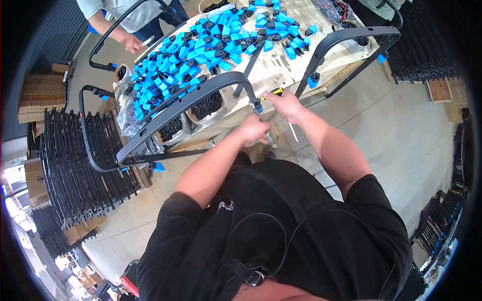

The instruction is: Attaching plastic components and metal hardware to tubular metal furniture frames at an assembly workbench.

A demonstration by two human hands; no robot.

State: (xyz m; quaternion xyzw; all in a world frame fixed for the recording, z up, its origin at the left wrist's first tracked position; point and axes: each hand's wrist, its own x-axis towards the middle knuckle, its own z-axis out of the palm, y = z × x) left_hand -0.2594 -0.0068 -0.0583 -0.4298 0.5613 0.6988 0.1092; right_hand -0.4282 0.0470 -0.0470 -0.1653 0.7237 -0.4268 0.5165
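The left hand (253, 129) was closed around the lower end of a curved dark grey frame (186, 103), right where the arch came down to the near edge of the table (281, 75). The fingers were wrapped tight on the bar, with a small metal piece showing just below the fist. The right hand (285, 103) sat just beside it, a little higher and farther from the body, closed on a screwdriver (275, 92) with a yellow and black handle. The tool's tip was hidden behind the hands, so where exactly it met the frame could not be told.

The frame's long axis ran from the gripped end up and away to the person's left, arching over the table edge and then dropping toward a blue end cap (158, 166) near the floor. So the bulk of the frame lay to the left of both hands — the left hand held its end, and the right hand worked at that same end from the far side.

On the table lay a big heap of blue and black plastic clips (201, 47). A second frame (346, 40) leaned on the table's right side. Stacks of dark frames (75, 165) stood on the floor to the left, and another person's hand (133, 44) held a third frame beyond the table.
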